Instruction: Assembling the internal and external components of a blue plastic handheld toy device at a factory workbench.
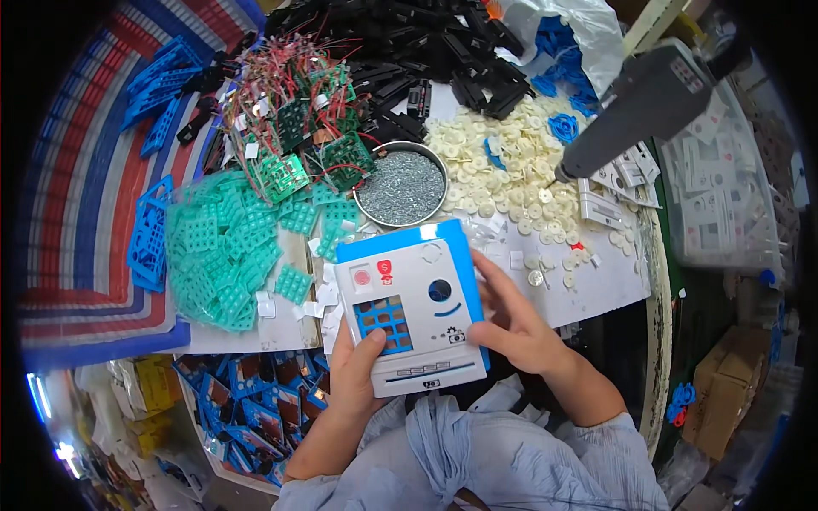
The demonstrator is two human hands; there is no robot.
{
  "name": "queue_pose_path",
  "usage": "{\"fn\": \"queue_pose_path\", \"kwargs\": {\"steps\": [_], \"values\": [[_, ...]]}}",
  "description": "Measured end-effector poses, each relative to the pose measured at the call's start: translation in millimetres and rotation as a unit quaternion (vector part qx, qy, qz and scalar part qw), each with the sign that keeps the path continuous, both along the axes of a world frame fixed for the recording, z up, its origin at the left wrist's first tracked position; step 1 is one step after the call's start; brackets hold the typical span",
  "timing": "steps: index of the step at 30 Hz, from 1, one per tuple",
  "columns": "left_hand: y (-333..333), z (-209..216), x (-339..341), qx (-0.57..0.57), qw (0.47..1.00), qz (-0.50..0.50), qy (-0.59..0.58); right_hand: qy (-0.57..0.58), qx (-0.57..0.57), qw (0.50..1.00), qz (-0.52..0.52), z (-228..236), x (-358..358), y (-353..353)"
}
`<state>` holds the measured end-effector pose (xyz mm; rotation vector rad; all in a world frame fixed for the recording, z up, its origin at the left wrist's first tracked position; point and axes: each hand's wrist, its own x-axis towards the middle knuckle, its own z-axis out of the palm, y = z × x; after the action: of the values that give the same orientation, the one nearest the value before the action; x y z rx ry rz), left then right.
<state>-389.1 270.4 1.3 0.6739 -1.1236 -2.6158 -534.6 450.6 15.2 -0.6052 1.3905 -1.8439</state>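
Thumb and curled fingers of the left hand [351, 371] gripped the lower left edge of a flat, rectangular white-and-blue plastic housing [416, 294], the thumb lying on its face beside a square window with a blue grid, the other fingers mostly hidden behind it. The right hand [521, 334], more loosely bent, held the opposite edge, its thumb against the right side and its forefinger reaching up along the blue border. The housing was tilted a little, its white face upward, above the near edge of a white tabletop [609, 285]. Just beyond its upper edge stood a round, shallow metal tin [444, 189] filled with small silver metal screws [400, 183]. To the left, translucent teal rubber keypads [221, 255] were heaped near scattered small white squares [266, 305]; to the right of the tin spread a pile of round cream plastic discs [490, 149]. Farther back, green circuit boards [285, 175] with tangled red wires lay against a mass of long black plastic parts [396, 72]. A dark grey cylindrical power tool [635, 115] slanted down over the right side, its tip near the discs. At the far left, blue plastic frames [152, 234] rested on a red, white and blue striped sheet [77, 213]. Below, left of the person's arm, lay a jumble of blue rectangular plastic pieces [256, 413], while a brown cardboard box [726, 387] stood at the right.
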Motion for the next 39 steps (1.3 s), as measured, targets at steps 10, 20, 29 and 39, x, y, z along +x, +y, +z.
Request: {"fn": "queue_pose_path", "kwargs": {"steps": [10, 20, 29, 39], "values": [[1, 2, 7, -0.154, 0.985, 0.049, -0.062, -0.102, -0.035, 0.992, 0.061, 2, 18, -6], [14, 4, 22, -0.178, 0.973, 0.117, -0.085, -0.013, -0.017, 0.999, 0.032, -2, 39, -11], [6, 1, 39, -0.03, 0.996, 0.05, -0.061, 0.028, -0.037, 0.997, 0.056, -1, 44, -11], [-9, 1, 21, -0.273, 0.948, 0.147, -0.075, -0.184, -0.102, 0.975, 0.073, -10, 41, -15]]}}
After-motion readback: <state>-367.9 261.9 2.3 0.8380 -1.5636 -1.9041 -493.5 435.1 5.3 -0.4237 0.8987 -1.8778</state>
